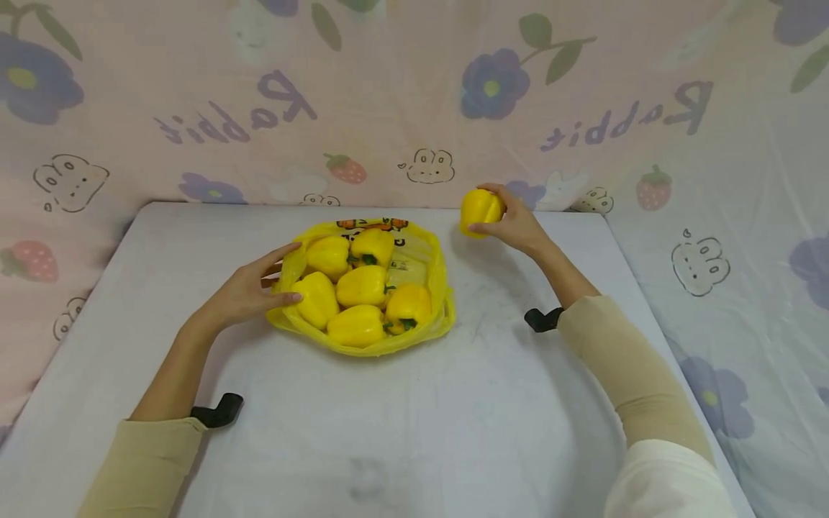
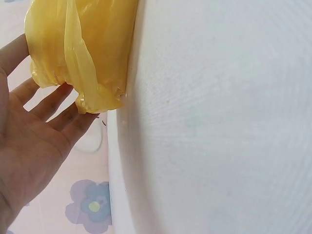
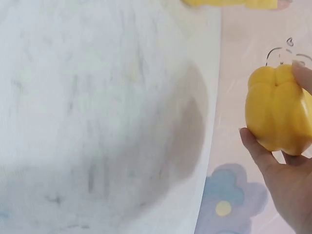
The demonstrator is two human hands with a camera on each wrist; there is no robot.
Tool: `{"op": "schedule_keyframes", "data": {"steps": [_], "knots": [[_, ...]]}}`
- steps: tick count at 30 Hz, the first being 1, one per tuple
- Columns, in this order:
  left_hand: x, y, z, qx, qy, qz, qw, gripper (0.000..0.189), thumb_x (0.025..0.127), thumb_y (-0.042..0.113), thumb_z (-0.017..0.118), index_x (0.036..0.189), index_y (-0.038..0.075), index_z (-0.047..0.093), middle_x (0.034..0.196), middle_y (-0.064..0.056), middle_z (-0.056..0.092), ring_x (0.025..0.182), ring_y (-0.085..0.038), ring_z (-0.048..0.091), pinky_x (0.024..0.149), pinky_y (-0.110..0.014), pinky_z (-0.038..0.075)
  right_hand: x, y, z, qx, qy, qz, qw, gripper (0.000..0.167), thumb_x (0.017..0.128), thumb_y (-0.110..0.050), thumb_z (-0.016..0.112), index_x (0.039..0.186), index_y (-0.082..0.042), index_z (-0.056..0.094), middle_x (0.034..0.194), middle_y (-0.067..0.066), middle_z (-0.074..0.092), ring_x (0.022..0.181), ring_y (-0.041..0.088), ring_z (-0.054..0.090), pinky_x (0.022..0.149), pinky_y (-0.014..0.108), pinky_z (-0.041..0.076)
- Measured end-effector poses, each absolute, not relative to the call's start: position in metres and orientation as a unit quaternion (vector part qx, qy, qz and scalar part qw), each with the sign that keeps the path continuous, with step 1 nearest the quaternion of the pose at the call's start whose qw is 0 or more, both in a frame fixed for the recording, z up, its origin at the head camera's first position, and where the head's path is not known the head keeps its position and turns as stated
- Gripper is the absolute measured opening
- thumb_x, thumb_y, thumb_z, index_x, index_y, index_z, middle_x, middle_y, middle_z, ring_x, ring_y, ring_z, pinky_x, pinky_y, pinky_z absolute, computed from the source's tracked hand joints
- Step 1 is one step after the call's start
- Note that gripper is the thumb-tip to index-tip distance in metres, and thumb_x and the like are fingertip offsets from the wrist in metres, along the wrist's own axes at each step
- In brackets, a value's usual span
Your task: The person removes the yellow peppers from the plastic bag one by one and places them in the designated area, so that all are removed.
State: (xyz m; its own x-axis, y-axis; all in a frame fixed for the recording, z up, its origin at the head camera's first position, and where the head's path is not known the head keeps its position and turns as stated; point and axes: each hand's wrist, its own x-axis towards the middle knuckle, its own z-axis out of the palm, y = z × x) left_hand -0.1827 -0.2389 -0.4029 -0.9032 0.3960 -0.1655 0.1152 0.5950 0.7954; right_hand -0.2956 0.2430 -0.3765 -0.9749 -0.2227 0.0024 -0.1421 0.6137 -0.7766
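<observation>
Right hand (image 1: 517, 223): one yellow pepper (image 1: 478, 211), held between thumb and fingers; a slack grip could drop it. Left hand (image 1: 241, 293): fingers spread, touching yellow bag (image 1: 442, 322) of peppers (image 1: 361, 285) beside them; pushing might spill it.

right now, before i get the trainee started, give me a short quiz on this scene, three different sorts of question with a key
1. Which hand is touching the bag?
2. True or false: the bag is tied shut.
3. What does the right hand hold?
a) a cup
b) a pepper
c) a spoon

Key:
1. The left hand, at the bag's side.
2. False: it is open at the top, with peppers showing inside.
3. b: the held pepper is lifted off the table.
</observation>
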Motion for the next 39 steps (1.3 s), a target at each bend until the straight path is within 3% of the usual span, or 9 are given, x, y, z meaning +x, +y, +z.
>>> {"op": "schedule_keyframes", "data": {"steps": [9,27,39], "knots": [[-0.183,-0.238,-0.401,0.139,0.878,0.426,0.17,0.093,0.088,0.04,0.076,0.159,0.037,0.017,0.163,-0.017,0.018,0.142,-0.049,0.029,0.11,-0.065,0.032,-0.311,0.262,-0.391,-0.096,0.901,-0.42,0.041,0.081,0.081,-0.037,0.083,0.15,-0.026,0.042,0.139,0.009,0.049,0.111,0.029,0.049,0.095,0.044,0.044],[-0.185,-0.238,-0.404,0.14,0.876,0.43,0.168,0.092,0.088,0.04,0.075,0.159,0.039,0.017,0.164,-0.015,0.018,0.142,-0.048,0.029,0.11,-0.064,0.032,-0.325,0.277,-0.413,-0.092,0.905,-0.413,0.046,0.08,0.085,-0.026,0.081,0.153,-0.02,0.039,0.145,0.012,0.045,0.117,0.031,0.045,0.104,0.048,0.039],[-0.187,-0.24,-0.41,0.15,0.868,0.445,0.16,0.09,0.089,0.036,0.076,0.159,0.036,0.019,0.164,-0.013,0.019,0.142,-0.047,0.029,0.111,-0.063,0.031,-0.33,0.281,-0.415,-0.062,0.887,-0.447,0.102,0.084,0.088,-0.025,0.077,0.157,-0.032,0.03,0.161,0.007,0.025,0.132,0.034,0.035,0.114,0.052,0.028]]}}
